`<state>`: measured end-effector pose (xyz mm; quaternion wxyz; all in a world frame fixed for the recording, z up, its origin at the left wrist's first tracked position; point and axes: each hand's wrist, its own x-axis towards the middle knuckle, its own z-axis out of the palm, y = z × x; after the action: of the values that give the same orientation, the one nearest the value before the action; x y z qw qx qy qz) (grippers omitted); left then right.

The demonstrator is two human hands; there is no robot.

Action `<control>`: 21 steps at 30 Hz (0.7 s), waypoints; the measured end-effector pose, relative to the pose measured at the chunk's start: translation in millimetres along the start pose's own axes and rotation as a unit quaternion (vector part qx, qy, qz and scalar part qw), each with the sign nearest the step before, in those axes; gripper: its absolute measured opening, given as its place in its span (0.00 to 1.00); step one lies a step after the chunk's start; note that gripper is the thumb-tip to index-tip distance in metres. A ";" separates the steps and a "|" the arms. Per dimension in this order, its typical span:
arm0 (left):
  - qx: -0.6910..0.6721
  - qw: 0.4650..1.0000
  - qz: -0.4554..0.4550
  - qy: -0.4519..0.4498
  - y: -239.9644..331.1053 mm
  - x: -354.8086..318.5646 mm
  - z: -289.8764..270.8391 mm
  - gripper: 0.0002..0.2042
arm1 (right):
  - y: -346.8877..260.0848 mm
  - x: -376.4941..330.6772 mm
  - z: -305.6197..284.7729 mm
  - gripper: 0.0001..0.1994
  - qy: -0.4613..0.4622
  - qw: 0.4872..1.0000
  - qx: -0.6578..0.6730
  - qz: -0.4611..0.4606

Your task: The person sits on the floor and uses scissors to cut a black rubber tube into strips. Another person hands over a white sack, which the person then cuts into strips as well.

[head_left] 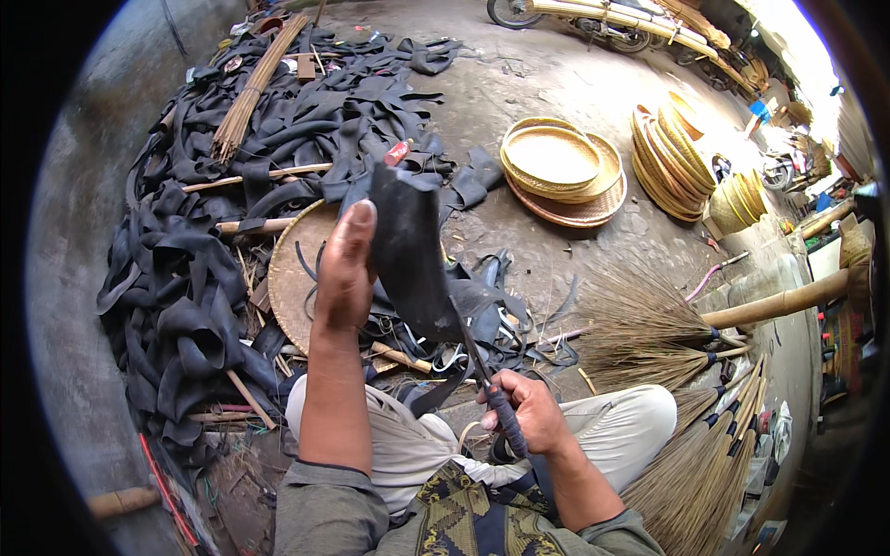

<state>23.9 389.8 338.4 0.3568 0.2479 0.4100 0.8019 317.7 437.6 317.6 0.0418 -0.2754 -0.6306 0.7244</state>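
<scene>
My left hand (346, 264) is raised in front of me, closed on a wide black rubber strip (408, 255) with the thumb pointing up. The strip stands upright and curves down to the right. My right hand (533, 408), lower and to the right, grips the dark wrapped handle (505, 419) of a knife (475, 352). Its narrow blade slants up to the lower right edge of the strip, where the tip is hard to make out. Behind my left forearm lies a round woven tray (289, 278), partly covered.
Loose black rubber strips (199, 334) are heaped at the left, with a stick bundle (260, 83) on top. Woven trays (556, 157) are stacked beyond me at the right. Brooms (649, 324) lie near my right knee. A motorcycle (603, 32) stands at the back.
</scene>
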 end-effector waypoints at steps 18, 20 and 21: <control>0.052 0.993 0.094 0.050 -47.1 -4.8 31.1 0.19 | 3.8 2.0 27.9 0.18 -0.012 0.985 0.168 -0.030; 0.033 0.994 0.092 0.056 -48.3 -6.4 31.1 0.19 | 5.6 3.3 32.7 0.18 -0.031 0.983 0.173 -0.056; 0.023 0.994 0.087 0.056 -48.6 -8.4 31.5 0.19 | 5.4 4.6 34.5 0.18 -0.018 0.987 0.151 -0.061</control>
<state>68.8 418.4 314.0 0.2566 0.2456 0.4249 0.8327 299.8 407.7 312.8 0.1149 -0.2138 -0.5305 0.8122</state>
